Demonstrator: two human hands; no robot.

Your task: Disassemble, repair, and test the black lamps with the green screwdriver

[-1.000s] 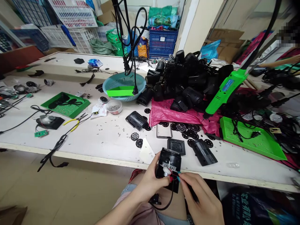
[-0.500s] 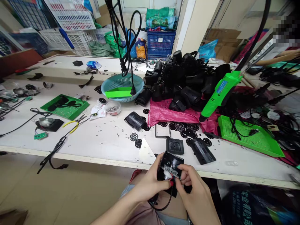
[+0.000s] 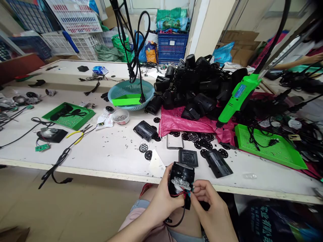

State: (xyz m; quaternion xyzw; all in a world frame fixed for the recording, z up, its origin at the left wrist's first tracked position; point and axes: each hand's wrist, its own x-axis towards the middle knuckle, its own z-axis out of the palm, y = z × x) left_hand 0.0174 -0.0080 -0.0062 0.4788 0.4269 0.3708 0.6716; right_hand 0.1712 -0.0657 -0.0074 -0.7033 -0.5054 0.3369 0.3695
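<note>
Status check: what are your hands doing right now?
Left hand grips black housing above lap. Right hand pinches small part at its wires. Nothing between hands; table edge just ahead.

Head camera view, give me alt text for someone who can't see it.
Two hands, left hand and right hand, hold a small black device with red wires over the lap, before a white workbench strewn with black parts and green trays.

Black open housing (image 3: 181, 179), white disc and wires exposed, above lap
</note>
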